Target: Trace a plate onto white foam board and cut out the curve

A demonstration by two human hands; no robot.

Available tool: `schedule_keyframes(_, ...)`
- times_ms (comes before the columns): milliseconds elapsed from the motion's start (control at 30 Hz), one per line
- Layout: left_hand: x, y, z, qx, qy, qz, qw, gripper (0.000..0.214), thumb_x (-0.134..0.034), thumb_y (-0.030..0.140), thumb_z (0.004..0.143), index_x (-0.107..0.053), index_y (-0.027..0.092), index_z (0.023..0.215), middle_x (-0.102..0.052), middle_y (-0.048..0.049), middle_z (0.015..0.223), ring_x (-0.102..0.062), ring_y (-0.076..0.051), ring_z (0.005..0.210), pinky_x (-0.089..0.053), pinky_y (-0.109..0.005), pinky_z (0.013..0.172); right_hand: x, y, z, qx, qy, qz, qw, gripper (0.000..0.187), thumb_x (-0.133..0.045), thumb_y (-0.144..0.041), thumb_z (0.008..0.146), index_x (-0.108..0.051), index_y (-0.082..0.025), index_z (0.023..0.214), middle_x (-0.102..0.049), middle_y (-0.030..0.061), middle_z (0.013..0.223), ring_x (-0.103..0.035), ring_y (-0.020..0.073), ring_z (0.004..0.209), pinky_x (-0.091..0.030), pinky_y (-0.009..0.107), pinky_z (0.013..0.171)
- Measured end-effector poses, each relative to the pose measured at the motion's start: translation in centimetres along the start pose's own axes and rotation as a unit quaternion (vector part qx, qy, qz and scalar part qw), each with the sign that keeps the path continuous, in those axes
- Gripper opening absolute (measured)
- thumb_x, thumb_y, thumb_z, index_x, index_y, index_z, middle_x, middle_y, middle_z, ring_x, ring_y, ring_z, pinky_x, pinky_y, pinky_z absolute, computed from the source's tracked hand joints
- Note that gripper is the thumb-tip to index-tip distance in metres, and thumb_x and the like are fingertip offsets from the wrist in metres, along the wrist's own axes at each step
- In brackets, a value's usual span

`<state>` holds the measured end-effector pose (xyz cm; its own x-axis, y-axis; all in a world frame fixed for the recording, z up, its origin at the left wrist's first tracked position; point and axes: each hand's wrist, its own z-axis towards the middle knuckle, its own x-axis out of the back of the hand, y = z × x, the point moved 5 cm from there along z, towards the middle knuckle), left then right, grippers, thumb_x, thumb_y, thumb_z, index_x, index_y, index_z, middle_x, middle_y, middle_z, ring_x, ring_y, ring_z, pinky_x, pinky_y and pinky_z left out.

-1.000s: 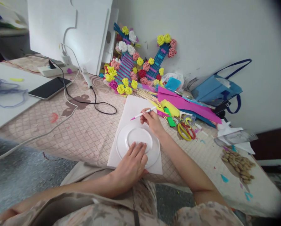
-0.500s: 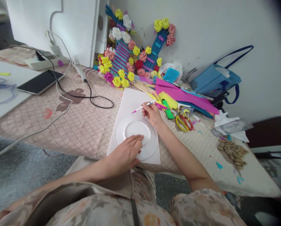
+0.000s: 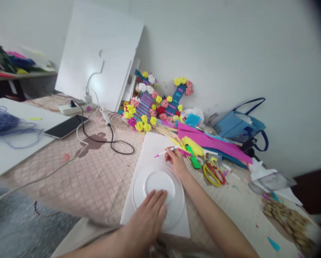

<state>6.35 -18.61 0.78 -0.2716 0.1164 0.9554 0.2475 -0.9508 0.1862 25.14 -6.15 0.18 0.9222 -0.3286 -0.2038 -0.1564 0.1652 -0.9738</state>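
A round white plate [image 3: 178, 182], its ring-shaped base facing up, lies on a sheet of white paper [image 3: 153, 147] at the table's front edge. My left hand [image 3: 151, 213] rests flat on the plate, fingers stretched over the near part of the ring. Above the paper, just beyond the plate's far right rim, my right hand [image 3: 174, 160] pinches a white felt-tip pen [image 3: 160, 154]. The pen's pink tip points left, apart from the plate; whether it touches the paper I cannot tell.
Right of the paper are a green box cutter [image 3: 193, 157], scissors [image 3: 212, 175], magenta sheets [image 3: 203, 139] and peanuts [image 3: 286, 220]. Paper-flower letters [image 3: 152, 104] stand behind. Leftward lie a black cable [image 3: 102, 142], a phone [image 3: 66, 127] and blue yarn [image 3: 3, 122].
The head view has tilted up, so the table sits lower in the picture. My left hand stays on the plate, its fingers straighter; my right hand still holds the felt-tip pen.
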Motion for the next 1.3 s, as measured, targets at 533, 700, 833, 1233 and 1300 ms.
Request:
schedule_keyframes(533, -2.3, -0.3, 0.0, -0.061, 0.123, 0.15, 0.979, 0.015, -0.052, 0.027, 0.09, -0.058, 0.015, 0.082, -0.055, -0.0171, 0.133, -0.051, -0.026, 0.123, -0.03, -0.039, 0.11, 2.6, 0.9, 1.0, 0.046, 0.056, 0.021, 0.997, 0.026, -0.075, -0.042, 0.067, -0.062, -0.02, 0.072, -0.052, -0.0045, 0.054, -0.05, 0.0112, 0.05, -0.043, 0.025, 0.049)
schedule_keyframes(700, -0.4, 0.1, -0.3, -0.024, -0.01, 0.037, 0.999, 0.028, -0.052, 0.028, 0.088, -0.058, 0.008, 0.106, -0.034, -0.023, 0.147, -0.028, -0.031, 0.138, -0.027, -0.045, 0.112, 2.0, 0.4, 0.8, 0.025, 0.045, 0.009, 0.999, 0.027, -0.075, -0.04, 0.065, -0.06, -0.019, 0.075, -0.051, -0.0064, 0.054, -0.049, 0.0096, 0.05, -0.041, 0.023, 0.048)
schedule_keyframes(833, 0.0, 0.3, -0.2, -0.015, -0.022, 0.009, 1.0, 0.023, -0.051, 0.023, 0.088, -0.057, 0.008, 0.104, -0.034, -0.0232, 0.147, -0.029, -0.031, 0.138, -0.027, -0.045, 0.112, 0.1, -0.4, 0.3, -0.004, -0.009, -0.008, 1.0, 0.026, -0.075, -0.038, 0.066, -0.062, -0.019, 0.077, -0.052, -0.0064, 0.054, -0.049, 0.0087, 0.049, -0.042, 0.022, 0.049)
schedule_keyframes(1233, -0.2, 0.5, -0.3, -0.03, 0.005, 0.041, 0.999, 0.021, -0.047, 0.022, 0.092, -0.058, 0.008, 0.101, -0.037, -0.0248, 0.144, -0.032, -0.034, 0.136, -0.028, -0.046, 0.111, -0.2, -2.0, 2.3, 0.124, -0.016, -0.118, 0.985, 0.031, -0.055, -0.046, 0.084, -0.058, -0.02, 0.101, -0.064, -0.0002, 0.074, -0.06, 0.0117, 0.061, -0.048, 0.026, 0.059)
schedule_keyframes(1300, -0.6, 0.4, -0.3, -0.032, 0.006, 0.04, 0.999, 0.023, -0.047, 0.025, 0.092, -0.058, 0.008, 0.102, -0.035, -0.0247, 0.146, -0.03, -0.034, 0.137, -0.025, -0.047, 0.112, 0.4, -2.7, 3.8, 0.192, 0.008, -0.238, 0.952, 0.027, -0.049, -0.043, 0.088, -0.056, -0.02, 0.1, -0.065, 0.0019, 0.077, -0.062, 0.0142, 0.067, -0.05, 0.029, 0.065)
